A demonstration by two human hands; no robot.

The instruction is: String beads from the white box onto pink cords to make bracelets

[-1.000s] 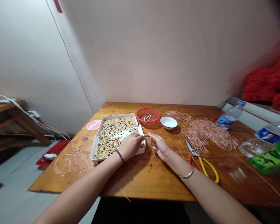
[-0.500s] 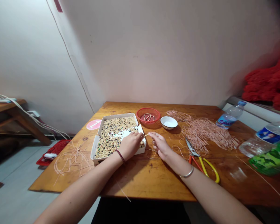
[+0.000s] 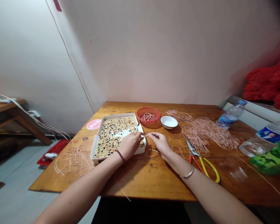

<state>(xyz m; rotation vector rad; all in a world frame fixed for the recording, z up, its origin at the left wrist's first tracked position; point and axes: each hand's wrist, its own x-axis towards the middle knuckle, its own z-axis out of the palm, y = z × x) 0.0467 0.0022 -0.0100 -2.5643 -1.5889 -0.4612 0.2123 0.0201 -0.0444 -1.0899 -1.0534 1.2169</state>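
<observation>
Over the right edge of the white box [image 3: 100,119] of small cream, black and green beads [image 3: 118,121], my left hand [image 3: 131,143] is closed in a pinch. My right hand [image 3: 161,143] is closed too, thumb and finger pinching, just to its right. A short yellowish stretch of beaded cord [image 3: 146,135] spans the gap between both sets of fingertips. Below my right hand, a strand of cream beads [image 3: 154,151] on the same pinkish cord hangs close to the tabletop. The exact grip of the fingertips is too small to make out.
Behind are a red basket [image 3: 143,121] holding beaded loops and a white bowl [image 3: 169,121]. Rightward lie a pile of pink cord [image 3: 205,132], pliers [image 3: 208,171] with yellow and red handles, and plastic bottles [image 3: 231,115]. Loose cords [image 3: 72,160] lie left of the box.
My right hand has turned slightly, its fingers now more closed together, and more of the hanging bead strand shows. My left hand stays nearly in place.
</observation>
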